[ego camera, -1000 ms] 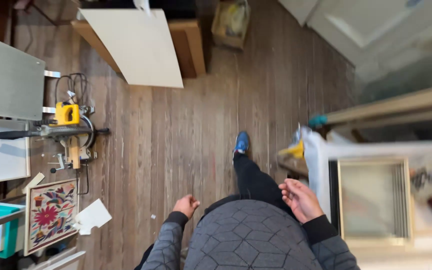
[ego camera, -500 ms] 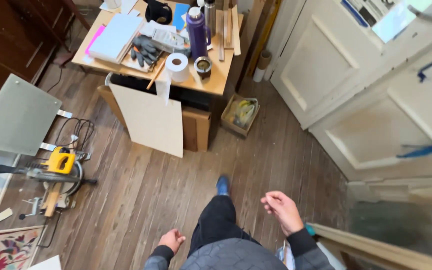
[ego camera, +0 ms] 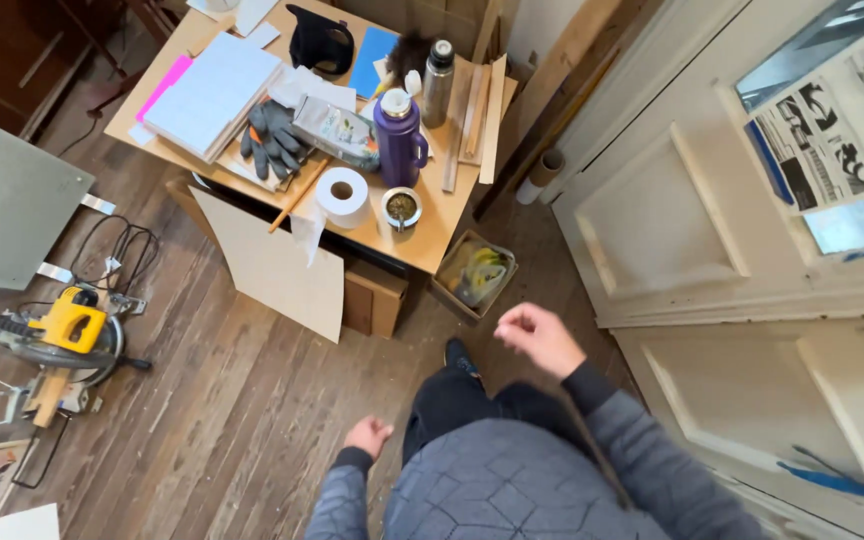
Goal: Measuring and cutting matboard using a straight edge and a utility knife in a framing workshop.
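Right hand raised in front of the body, fingers loosely curled, holding nothing. Left hand low by the hip, half-closed, also empty. Nearest thing to the right hand: small cardboard box on the floor, open top, yellow-green contents, just beside the counter. On the counter: purple bottle, paper roll, grey gloves.

Worn plank floor, white panelled door

Workshop: miter saw, cluttered worktable
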